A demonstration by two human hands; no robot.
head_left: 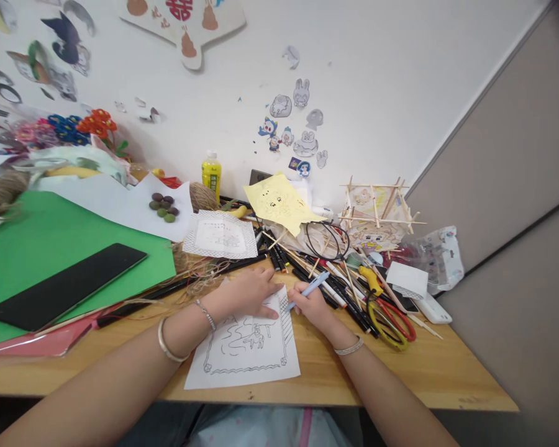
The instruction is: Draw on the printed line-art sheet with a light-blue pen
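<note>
Along the front edge of the desk [423,372], a white sheet with a line drawing [245,347] lies flat, its near side almost at the edge. The left hand [251,292] rests on the sheet's far edge, fingers stretched out flat and close together, pressing the paper down. The right hand [310,305] sits at the sheet's far right corner, its fingers closed around a light blue pen [313,287] whose tip touches the paper near the left fingertips.

Just beyond the right hand, a loose heap of black markers [335,288] crowds that corner, and red-and-yellow scissors [391,320] lie to its right. Strands of twine [200,267] trail beside the left wrist. Toward the left edge, a green sheet [41,239] carries a flat black slab [65,285].

Farther back, a second printed sheet [221,236] lies behind the markers, with a yellow drawing [279,202] propped beside it. A frame of thin wooden sticks [377,217] stands near the far right corner. A yellow bottle [211,174] stands at the far edge against the wall [377,74], which bears cartoon stickers.
</note>
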